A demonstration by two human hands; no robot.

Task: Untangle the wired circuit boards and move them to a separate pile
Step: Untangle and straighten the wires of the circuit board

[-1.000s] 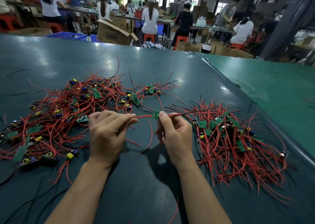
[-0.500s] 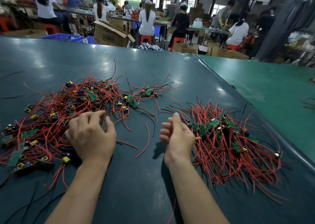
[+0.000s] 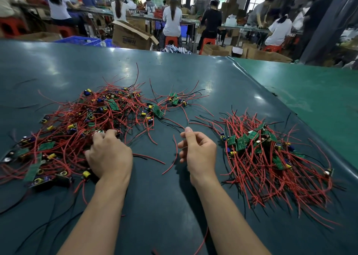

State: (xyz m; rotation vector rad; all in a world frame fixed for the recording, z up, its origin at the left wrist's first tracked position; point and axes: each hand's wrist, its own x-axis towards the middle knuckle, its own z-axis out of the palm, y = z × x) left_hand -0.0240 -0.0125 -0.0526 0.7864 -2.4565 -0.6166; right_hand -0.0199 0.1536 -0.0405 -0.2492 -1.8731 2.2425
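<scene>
Left hand (image 3: 109,155) is down in the near edge of the tangled pile (image 3: 77,123) on the left of the dark green surface (image 3: 160,206); fingers curled into the red wires, fingertips (image 3: 99,136) by a small board, but can't tell exactly what they're pinching; right hand (image 3: 197,151) hovers between the piles, fingers loosely curled, index up, nothing held as far as I can see, though a thin wire may run past the fingers; sorted pile (image 3: 271,157) sits just right of that hand, green boards clustered at its near-left side, red leads fanned out toward the near right; tangled pile is bigger, boards with yellow and blue components mixed through red and a few black wires; a small separate cluster (image 3: 175,100) of boards lies further back between the two piles, apart from both; a loose red wire (image 3: 172,163) lies on the surface between the hands; behind the surface: cardboard box (image 3: 131,35), blue crate (image 3: 79,41), people seated on red stools at long benches, backs turned.
</scene>
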